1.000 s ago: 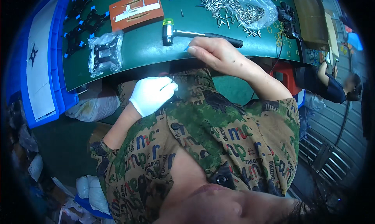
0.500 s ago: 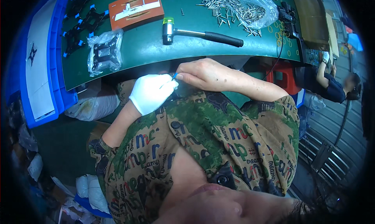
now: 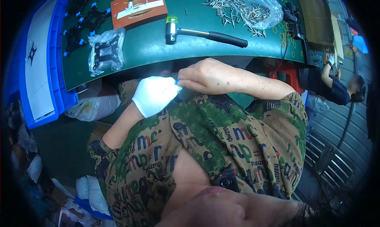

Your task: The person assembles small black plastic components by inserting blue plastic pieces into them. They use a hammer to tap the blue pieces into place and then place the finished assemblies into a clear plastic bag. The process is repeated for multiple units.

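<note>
Left hand (image 3: pixel 155 95), gloved: forearm from 7 o'clock, fingers curled closed, contents hidden. Right hand (image 3: pixel 204 76), bare: forearm from 3 o'clock, thumb and fingers pinching small blue piece (image 3: pixel 177 82) at its 9 o'clock, against glove.

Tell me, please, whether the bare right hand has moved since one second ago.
Yes. Judged against the hammer, the right hand has moved toward the body and slightly left, and is now beside the gloved left hand.
</note>
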`<state>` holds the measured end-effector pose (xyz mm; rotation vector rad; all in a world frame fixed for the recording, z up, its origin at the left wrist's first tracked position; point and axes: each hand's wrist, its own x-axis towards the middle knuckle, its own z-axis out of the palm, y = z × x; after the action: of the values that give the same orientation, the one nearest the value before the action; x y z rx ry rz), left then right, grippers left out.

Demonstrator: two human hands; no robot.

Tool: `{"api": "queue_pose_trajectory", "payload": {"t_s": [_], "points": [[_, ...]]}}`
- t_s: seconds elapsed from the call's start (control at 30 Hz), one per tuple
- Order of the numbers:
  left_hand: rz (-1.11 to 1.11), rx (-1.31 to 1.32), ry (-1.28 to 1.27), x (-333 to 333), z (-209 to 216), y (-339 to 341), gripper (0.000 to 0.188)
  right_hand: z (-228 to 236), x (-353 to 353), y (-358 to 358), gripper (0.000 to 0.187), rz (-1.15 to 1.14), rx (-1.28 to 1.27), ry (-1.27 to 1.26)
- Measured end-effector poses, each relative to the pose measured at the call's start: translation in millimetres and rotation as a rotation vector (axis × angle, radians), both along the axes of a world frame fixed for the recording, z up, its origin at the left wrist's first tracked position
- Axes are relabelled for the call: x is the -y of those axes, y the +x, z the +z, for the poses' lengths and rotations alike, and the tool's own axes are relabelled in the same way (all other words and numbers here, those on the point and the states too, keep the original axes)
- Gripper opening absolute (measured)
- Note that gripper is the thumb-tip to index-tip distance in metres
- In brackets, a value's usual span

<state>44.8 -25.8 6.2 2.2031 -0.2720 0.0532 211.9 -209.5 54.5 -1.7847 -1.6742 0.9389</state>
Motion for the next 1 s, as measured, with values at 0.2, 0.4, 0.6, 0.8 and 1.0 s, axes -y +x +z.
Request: {"api": "queue_pose_trajectory", "payload": {"t_s": [0.2,0.4,0.6,0.8,1.0], "points": [[0.055,-0.348,-0.203,1.5,9.7,2.0,0.020,-6.9,-18.2,22.0,0.042,0.034,-0.603,-0.467],[0.099,-0.655,-0.627,-14.9,17.8,5.1,0.033,-27.7,-22.2,9.3,0.040,0.027,-0.936,-0.474],[0.170,-0.556,-0.881,-48.2,37.0,7.7,0.032,2.3,-20.4,59.9,0.025,-0.215,0.132,0.301],[0.142,-0.331,-1.042,-53.1,37.1,15.2,0.067,-21.9,-37.7,120.8,0.022,-0.287,0.566,0.327],[0.323,-0.395,-1.005,-32.1,29.2,22.1,0.036,-32.9,-50.9,120.8,0.024,-0.219,0.697,0.229]]}}
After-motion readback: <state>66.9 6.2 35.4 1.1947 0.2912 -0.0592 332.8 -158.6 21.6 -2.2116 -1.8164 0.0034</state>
